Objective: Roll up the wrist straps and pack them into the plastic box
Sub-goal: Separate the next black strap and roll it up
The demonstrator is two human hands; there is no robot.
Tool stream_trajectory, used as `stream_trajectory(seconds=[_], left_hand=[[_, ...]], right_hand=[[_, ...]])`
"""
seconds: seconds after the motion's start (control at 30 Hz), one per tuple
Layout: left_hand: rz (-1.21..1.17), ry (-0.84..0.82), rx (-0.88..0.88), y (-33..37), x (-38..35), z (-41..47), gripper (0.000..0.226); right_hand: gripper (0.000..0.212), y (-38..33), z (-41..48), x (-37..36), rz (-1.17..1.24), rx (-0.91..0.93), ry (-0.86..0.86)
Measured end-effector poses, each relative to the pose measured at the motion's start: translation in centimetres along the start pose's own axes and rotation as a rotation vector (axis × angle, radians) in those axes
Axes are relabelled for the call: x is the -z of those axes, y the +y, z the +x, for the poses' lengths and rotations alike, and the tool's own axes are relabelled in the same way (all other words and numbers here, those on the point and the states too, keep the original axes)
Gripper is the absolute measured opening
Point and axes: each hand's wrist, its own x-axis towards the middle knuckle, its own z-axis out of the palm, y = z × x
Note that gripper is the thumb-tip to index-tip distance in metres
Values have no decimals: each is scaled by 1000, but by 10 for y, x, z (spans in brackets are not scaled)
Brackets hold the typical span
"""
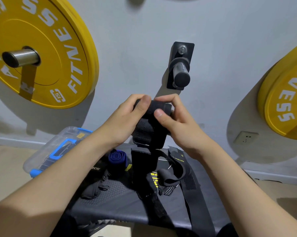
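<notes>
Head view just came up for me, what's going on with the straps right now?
A person holds a black fabric wrist strap in both hands, the left hand and right hand pinching its rolled top while the loose end hangs down. A rolled blue strap and several unrolled black straps lie on the dark padded bench. The clear plastic box with blue latches sits at the left, beyond the left forearm.
</notes>
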Motion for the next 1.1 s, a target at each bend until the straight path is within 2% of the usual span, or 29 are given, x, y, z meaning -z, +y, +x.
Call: stream_trajectory(seconds=[0.07,0.17,0.3,0.43,0.5,0.57,0.63,0.77,0.9,1.1], left_hand=[[7,-1,9,-1,5,1,34],[-48,-50,-48,-5,9,-1,24],[-96,-30,-85,-7,12,0,33],[-30,-11,-15,-8,18,2,33],[-14,5,-69,-9,19,2,23],[-57,41,-112,-11,19,3,27],[-98,55,-126,-13,20,4,33],[-113,4,-165,-11,19,3,40],[-48,0,-223,-9,19,2,48],[65,75,-303,-8,18,2,47]], right_hand=[[31,5,-1,0,50,-64,-39],[36,7,0,0,76,-150,16],[22,8,3,7,-14,-11,47],[31,10,1,4,-3,43,0],[45,10,-2,7,4,2,-28],[72,10,-4,12,-33,-53,-86],[83,11,-5,12,-69,-55,-105],[57,10,2,5,-8,-67,25],[29,11,4,3,74,-190,67],[36,9,9,-3,169,-281,8]])
